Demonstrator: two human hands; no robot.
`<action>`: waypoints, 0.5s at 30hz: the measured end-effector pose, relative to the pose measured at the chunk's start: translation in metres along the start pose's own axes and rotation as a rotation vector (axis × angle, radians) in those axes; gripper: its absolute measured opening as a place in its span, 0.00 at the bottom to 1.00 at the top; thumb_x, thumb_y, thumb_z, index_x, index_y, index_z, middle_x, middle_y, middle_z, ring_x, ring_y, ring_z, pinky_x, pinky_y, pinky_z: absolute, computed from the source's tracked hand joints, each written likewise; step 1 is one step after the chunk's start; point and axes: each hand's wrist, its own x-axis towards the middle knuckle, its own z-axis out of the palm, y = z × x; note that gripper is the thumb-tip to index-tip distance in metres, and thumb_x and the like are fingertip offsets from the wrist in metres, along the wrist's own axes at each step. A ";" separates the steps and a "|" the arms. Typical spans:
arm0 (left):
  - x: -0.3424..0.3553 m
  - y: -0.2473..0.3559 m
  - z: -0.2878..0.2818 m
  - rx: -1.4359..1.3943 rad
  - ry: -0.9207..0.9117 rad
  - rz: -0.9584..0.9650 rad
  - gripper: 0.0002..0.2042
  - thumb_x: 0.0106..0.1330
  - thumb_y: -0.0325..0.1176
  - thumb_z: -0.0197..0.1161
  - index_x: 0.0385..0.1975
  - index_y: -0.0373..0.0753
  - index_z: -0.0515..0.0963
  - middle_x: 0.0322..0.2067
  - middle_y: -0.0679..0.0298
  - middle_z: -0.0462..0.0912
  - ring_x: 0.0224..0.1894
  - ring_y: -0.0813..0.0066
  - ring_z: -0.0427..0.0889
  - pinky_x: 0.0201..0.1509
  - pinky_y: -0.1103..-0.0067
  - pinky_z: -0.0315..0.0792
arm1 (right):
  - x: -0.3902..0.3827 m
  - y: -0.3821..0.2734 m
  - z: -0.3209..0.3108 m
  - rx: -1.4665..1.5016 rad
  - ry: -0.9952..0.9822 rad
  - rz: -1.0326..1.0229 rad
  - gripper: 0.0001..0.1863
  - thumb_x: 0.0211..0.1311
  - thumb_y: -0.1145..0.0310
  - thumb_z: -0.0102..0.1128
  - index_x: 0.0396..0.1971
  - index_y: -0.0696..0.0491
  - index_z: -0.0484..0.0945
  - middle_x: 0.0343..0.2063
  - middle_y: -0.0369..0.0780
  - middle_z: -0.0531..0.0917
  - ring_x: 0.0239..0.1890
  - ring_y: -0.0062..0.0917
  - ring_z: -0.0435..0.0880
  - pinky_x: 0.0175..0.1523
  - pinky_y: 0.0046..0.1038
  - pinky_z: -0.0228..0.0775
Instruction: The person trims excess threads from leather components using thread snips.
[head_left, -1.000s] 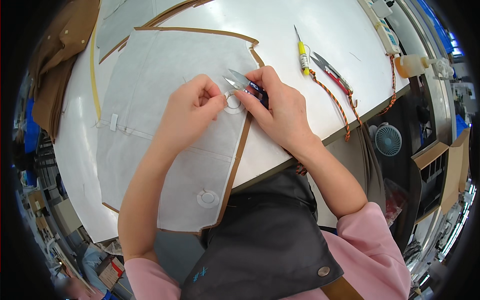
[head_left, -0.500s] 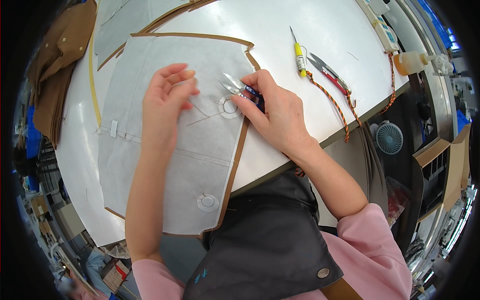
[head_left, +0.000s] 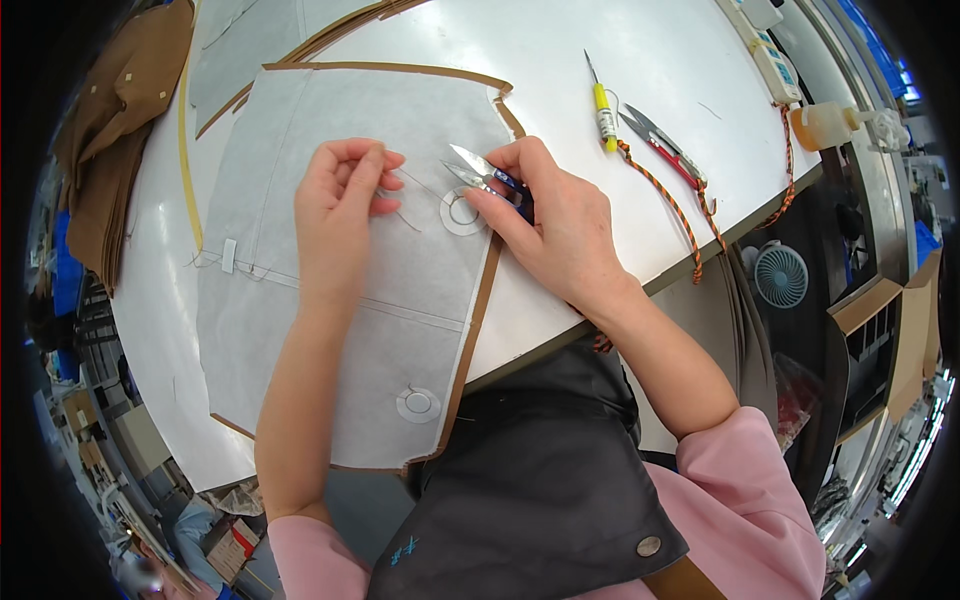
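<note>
Snips (head_left: 482,171), small and blue-handled, sit gripped in our right hand (head_left: 555,225), their silver blades parted and pointing up and to the left, just above a round white snap patch (head_left: 462,212) on the grey fabric panel (head_left: 330,270). Our right fingers curl around the handle and the heel of that hand rests across the panel's brown-bound edge. Left of the snap patch, our left hand (head_left: 340,215) lies on the panel with its fingertips pinched together on a thin thread (head_left: 405,220) that runs toward the patch. The panel spreads flat over the white table (head_left: 560,70), brown binding tracing its outline. Well below the snap patch, near the panel's lower edge, we see a second round snap patch (head_left: 418,403). Far to the left of the first patch, a small white tab (head_left: 229,255) is sewn on a seam line.

Right of the snap patch, beyond our right hand, a yellow-handled awl (head_left: 603,103) lies on the bare table, and just beside it a second pair of snips (head_left: 660,145) tied to an orange and black braided cord (head_left: 680,210). Farther right, at the table's edge, stands a cloudy plastic bottle (head_left: 825,125). Below that edge a small round fan (head_left: 781,275) is visible. Far left of the patch, brown fabric pieces (head_left: 115,150) are stacked at the table's end. A dark apron (head_left: 530,480) and pink sleeves (head_left: 750,500) fill the foreground.
</note>
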 end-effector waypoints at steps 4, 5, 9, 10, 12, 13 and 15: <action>0.006 0.003 -0.003 -0.179 0.082 -0.107 0.10 0.70 0.35 0.62 0.40 0.35 0.77 0.35 0.64 0.83 0.36 0.83 0.79 0.37 0.84 0.73 | 0.000 0.002 0.000 0.004 0.000 -0.005 0.17 0.60 0.58 0.66 0.41 0.53 0.74 0.25 0.37 0.85 0.26 0.31 0.85 0.31 0.30 0.74; 0.008 0.007 -0.003 -0.178 0.083 -0.107 0.10 0.70 0.35 0.62 0.40 0.35 0.77 0.35 0.64 0.83 0.36 0.83 0.79 0.37 0.84 0.73 | 0.000 0.002 0.000 -0.002 0.005 -0.016 0.17 0.60 0.58 0.66 0.41 0.53 0.74 0.25 0.37 0.85 0.26 0.31 0.85 0.31 0.30 0.74; 0.022 0.009 -0.004 0.084 0.086 -0.057 0.09 0.69 0.35 0.63 0.39 0.36 0.77 0.33 0.66 0.83 0.36 0.81 0.80 0.41 0.82 0.74 | 0.000 0.002 0.001 -0.013 -0.006 -0.013 0.16 0.60 0.58 0.66 0.40 0.53 0.74 0.25 0.37 0.85 0.26 0.32 0.85 0.31 0.31 0.74; 0.026 0.007 -0.008 0.218 0.102 0.013 0.08 0.69 0.35 0.63 0.38 0.37 0.77 0.31 0.67 0.83 0.35 0.79 0.81 0.42 0.81 0.74 | 0.000 0.001 0.001 -0.012 -0.006 -0.015 0.16 0.60 0.58 0.66 0.40 0.53 0.74 0.25 0.37 0.85 0.26 0.32 0.85 0.31 0.31 0.74; 0.033 0.001 -0.022 0.441 0.187 0.164 0.08 0.67 0.33 0.64 0.40 0.37 0.77 0.34 0.65 0.83 0.37 0.76 0.81 0.44 0.79 0.74 | 0.000 0.001 0.002 0.001 -0.004 -0.024 0.17 0.61 0.58 0.66 0.41 0.53 0.73 0.25 0.37 0.85 0.26 0.32 0.85 0.31 0.31 0.74; 0.034 -0.001 -0.027 0.663 0.271 0.315 0.09 0.65 0.32 0.65 0.41 0.37 0.76 0.37 0.64 0.83 0.40 0.73 0.81 0.46 0.77 0.74 | 0.000 0.000 0.002 0.002 -0.004 -0.025 0.17 0.61 0.58 0.66 0.41 0.53 0.73 0.25 0.37 0.85 0.26 0.32 0.85 0.31 0.31 0.74; 0.022 0.000 -0.029 0.711 0.336 0.421 0.12 0.63 0.31 0.67 0.44 0.38 0.76 0.42 0.62 0.81 0.43 0.70 0.80 0.47 0.75 0.74 | -0.001 -0.002 0.002 0.022 0.001 -0.011 0.17 0.62 0.59 0.66 0.41 0.53 0.73 0.26 0.38 0.85 0.27 0.32 0.85 0.32 0.31 0.74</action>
